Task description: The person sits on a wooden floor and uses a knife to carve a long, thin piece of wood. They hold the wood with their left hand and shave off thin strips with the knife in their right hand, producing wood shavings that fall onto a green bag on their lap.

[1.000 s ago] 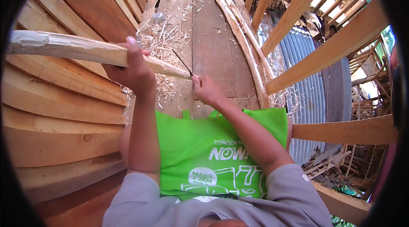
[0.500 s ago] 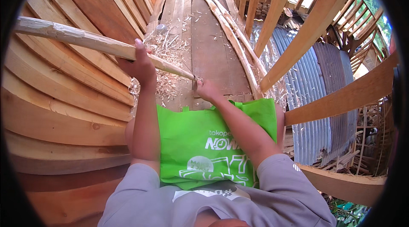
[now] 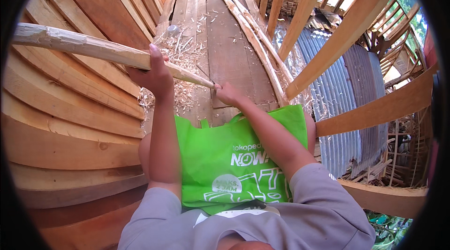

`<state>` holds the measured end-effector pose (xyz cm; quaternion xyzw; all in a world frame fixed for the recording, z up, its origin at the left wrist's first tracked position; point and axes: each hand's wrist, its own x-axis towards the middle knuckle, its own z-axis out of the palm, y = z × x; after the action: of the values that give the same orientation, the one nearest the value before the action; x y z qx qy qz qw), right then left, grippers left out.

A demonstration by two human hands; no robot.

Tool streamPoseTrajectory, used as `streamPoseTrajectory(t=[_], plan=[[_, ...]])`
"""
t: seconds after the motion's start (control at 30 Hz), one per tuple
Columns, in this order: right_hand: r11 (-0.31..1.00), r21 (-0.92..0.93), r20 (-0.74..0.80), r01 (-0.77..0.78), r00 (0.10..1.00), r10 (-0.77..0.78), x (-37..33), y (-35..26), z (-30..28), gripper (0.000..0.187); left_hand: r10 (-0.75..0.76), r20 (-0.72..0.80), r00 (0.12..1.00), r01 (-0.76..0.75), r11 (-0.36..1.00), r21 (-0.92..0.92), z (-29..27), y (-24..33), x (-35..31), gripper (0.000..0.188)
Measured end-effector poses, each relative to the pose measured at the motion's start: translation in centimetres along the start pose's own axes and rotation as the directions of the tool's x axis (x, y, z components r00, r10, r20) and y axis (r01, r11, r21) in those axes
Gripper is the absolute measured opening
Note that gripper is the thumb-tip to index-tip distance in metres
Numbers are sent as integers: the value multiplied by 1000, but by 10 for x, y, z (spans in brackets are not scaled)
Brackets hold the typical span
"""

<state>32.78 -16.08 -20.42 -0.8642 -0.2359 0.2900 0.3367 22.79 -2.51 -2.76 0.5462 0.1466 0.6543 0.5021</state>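
Observation:
My left hand [image 3: 157, 74] is wrapped round a long, partly stripped wooden pole [image 3: 101, 47], its thumb pointing up along the far side. The pole slants from the far left down to its thinner end near my right hand [image 3: 228, 94]. That hand is closed at the pole's tip, and a thin dark blade [image 3: 205, 72] sticks out beside it, crossing the wood. Its handle is hidden in my fingers. Over my lap lies a green cloth bag [image 3: 201, 147] with white print, below both forearms.
Pale wood shavings [image 3: 183, 57] litter the plank floor [image 3: 229, 48], with a small clear cup [image 3: 173, 30] among them. Two stripped poles [image 3: 253, 36] lie along the right side. Stacked boards [image 3: 70, 128] rise at left; a slatted railing [image 3: 349, 29] and corrugated metal sheets [image 3: 337, 95] stand at right.
The view has shifted slightly. My left hand keeps its hold on the pole, and my right hand stays at the thin end, hardly moved along it.

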Motion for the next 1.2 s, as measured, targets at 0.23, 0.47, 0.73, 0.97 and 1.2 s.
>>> streamPoseTrajectory(t=[0.23, 0.47, 0.73, 0.97, 1.2], plan=[[979, 30, 10, 200, 980, -200, -30, -48, -15, 55, 3, -21, 1000, -3, 1000, -5, -4, -2, 0, 32], [997, 66, -31, 29, 999, -27, 8, 14, 8, 53, 23, 6, 1000, -22, 997, -78, -6, -12, 3, 44], [964, 66, -63, 259, 965, -255, -28, -41, -2, 52, 35, -7, 999, -35, 998, -44, -6, -4, 3, 28], [987, -40, -32, -156, 988, 154, 16, 41, 14, 48, 12, 20, 1000, -11, 999, -49, -2, 0, 1, 33], [970, 137, -44, 201, 979, -197, -28, -39, -2, 50, 16, -17, 1000, -16, 1000, -23, -3, 1, 1, 26]])
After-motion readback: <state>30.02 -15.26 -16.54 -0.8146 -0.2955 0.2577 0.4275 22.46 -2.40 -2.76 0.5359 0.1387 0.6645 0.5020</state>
